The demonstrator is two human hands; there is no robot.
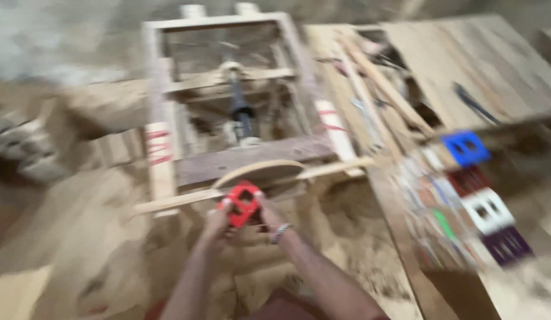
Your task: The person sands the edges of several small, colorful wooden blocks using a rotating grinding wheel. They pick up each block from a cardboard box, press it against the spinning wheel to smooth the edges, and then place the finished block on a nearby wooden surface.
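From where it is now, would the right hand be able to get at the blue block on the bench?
Probably not straight away: the right hand grips the red block together with the left hand. The blue block lies uncovered, well off to the right.

You have two hands in view, your left hand (217, 222) and your right hand (268, 217), and between them one red plastic piece (241, 203). Just beyond them stands one wooden frame (228, 101). To the right of your right hand lie four small blocks: one blue block (466, 148), one dark red block (469, 179), one white block (488, 210) and one purple block (508, 245). Blur hides any finer count.
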